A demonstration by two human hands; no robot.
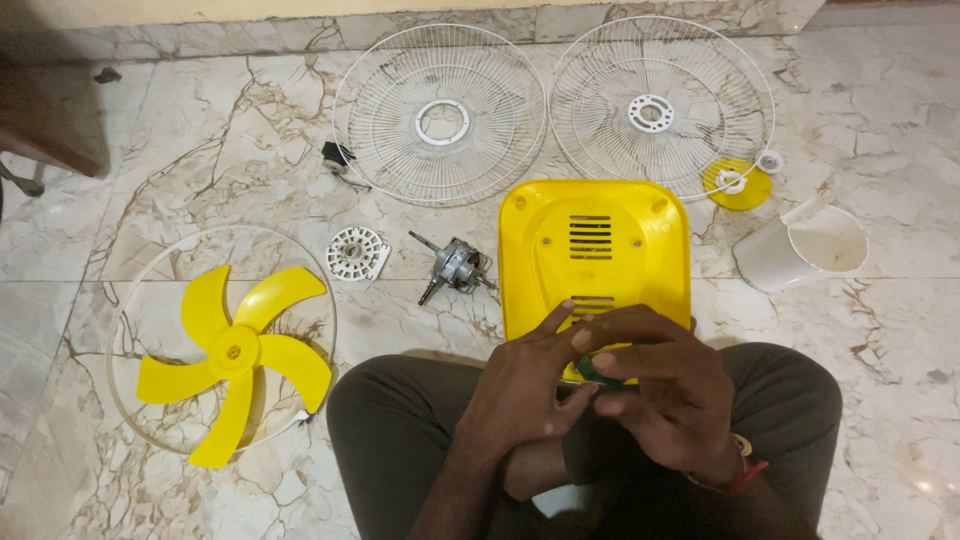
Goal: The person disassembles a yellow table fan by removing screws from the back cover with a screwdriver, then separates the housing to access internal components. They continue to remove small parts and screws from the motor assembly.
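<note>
Viewpoint: the scene is seen from above; a person is seated on a marble floor [900,330], with knees in dark trousers at the bottom edge.
Left hand [525,385]: held over the lap, fingers extended and close together, fingertips laid against the near edge of the yellow housing and against the green object.
Right hand [665,385]: curled, with thumb and fingers pinched on the green object; a red band is worn at the wrist.
Green object [598,371]: small and dark green, gripped between the two hands just in front of the housing; most of it is covered by fingers, so its kind cannot be told.
Yellow housing [595,250]: a rounded square fan cover with two slotted vents, lying flat on the floor directly ahead of the hands; its near edge is overlapped by them.
Motor [455,268]: a metal unit with a shaft, lying just left of the housing, not touched.
White vented disc [357,253]: on the floor left of the motor.
Yellow blade [235,355]: five-bladed, resting inside a wire ring, well to the left.
Wire grilles: left grille [440,115] and right grille [660,105] are laid side by side beyond the housing.
Yellow round cap [737,186]: at the right grille's lower rim.
White tube [800,250]: a hollow cylinder lying on its side, right of the housing.
</note>
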